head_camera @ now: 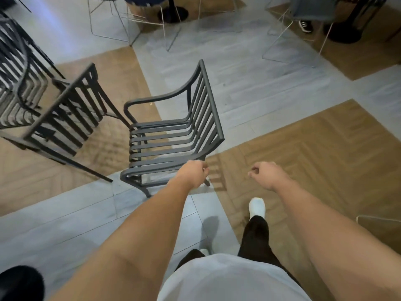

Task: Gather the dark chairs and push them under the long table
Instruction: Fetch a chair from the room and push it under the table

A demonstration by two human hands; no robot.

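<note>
A dark slatted armchair (173, 135) stands on the floor in the middle, its seat facing left and its back toward the right. My left hand (193, 172) is curled over the rear end of its near armrest. My right hand (268, 174) hangs to the right of the chair, above the wood floor, in a loose fist with nothing in it. A second dark chair (65, 109) stands tilted just left of the first. More dark slatted chairs (15, 68) sit at the far left edge. No long table shows.
Pale wire-legged stools (130, 25) and black round table bases (173, 13) stand along the top. Someone's black shoe (306, 26) is at the top right. A dark blurred object (19, 283) fills the bottom left corner. Grey tile runs ahead.
</note>
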